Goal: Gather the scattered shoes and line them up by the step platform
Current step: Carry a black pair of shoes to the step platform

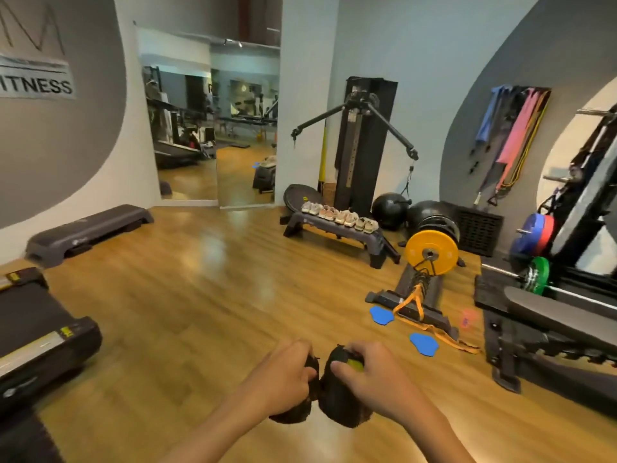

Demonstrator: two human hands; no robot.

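Carrying a pair of black shoes above the wooden floor (187, 295), the left hand (283, 375) grips the left black shoe (297, 412) and the right hand (374, 375) grips the right black shoe (340, 396), side by side and touching. Ahead, a row of pale shoes (340, 217) sits on a dark step platform (337, 233).

Both bare forearms reach forward from the near edge, converging toward the middle. The left hand (283, 375) has its fingers curled around a dark shoe (293, 409). The right hand (370, 372) grips a second dark shoe (340, 396) from above, thumb hooked over its opening. The knuckles face up.
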